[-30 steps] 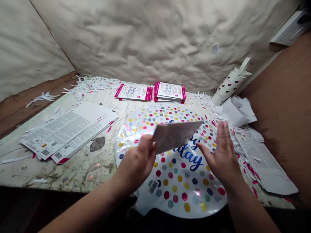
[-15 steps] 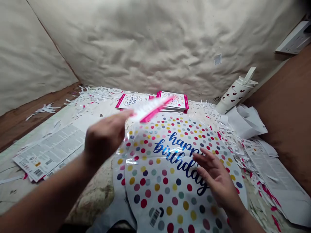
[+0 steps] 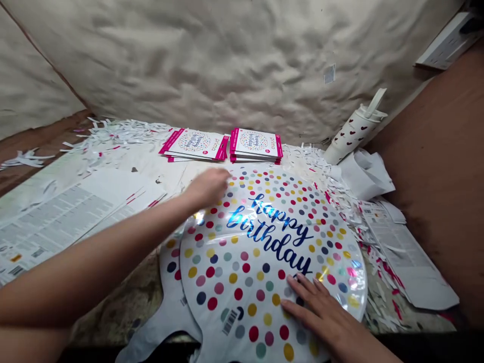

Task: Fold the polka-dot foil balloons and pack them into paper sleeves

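Foil balloon (image 3: pixel 264 242) under flat spread fingers (image 3: pixel 302 295)

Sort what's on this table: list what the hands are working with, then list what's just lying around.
In hand:
left hand at the far edge of the foil balloon
right hand flat on the balloon's near part
packaged balloon stacks just beyond the left hand

Lying about:
printed sheets
paper shreds
heart-patterned bottle
crumpled paper

- You get even, soft light with faint shadows.
- Glare streaks your foil balloon (image 3: pixel 272 252), mostly at its right rim.
- Your left hand (image 3: pixel 207 186) is slightly motion-blurred.
- Wide-lens stretch bends the edges; corners dim.
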The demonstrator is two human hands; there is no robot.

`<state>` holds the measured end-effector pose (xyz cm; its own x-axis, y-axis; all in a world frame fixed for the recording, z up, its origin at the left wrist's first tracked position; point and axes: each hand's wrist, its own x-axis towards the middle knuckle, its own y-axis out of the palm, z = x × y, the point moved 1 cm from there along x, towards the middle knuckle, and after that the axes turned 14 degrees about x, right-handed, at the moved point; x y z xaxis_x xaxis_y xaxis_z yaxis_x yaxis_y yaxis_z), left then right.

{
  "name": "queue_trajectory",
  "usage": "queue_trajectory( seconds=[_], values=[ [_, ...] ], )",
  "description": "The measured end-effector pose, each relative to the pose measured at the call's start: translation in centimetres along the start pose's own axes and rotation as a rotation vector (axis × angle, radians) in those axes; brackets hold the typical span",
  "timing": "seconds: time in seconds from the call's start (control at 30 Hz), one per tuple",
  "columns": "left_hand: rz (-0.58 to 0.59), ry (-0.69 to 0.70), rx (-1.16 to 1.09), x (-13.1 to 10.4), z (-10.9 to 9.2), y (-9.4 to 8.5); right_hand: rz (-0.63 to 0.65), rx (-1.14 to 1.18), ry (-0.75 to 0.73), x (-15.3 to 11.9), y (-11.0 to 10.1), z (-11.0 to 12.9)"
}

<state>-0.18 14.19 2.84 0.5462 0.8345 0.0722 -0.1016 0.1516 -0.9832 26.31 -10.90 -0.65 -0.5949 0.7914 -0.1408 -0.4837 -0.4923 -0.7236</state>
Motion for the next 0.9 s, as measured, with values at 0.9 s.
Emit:
queue_trajectory(
  seconds=[0.9],
  values=[
    [0.983,0.199,-1.057,-10.3,-12.7,-1.6,-0.065,0.295,0.115,3.9,-1.8,5.2]
  ],
)
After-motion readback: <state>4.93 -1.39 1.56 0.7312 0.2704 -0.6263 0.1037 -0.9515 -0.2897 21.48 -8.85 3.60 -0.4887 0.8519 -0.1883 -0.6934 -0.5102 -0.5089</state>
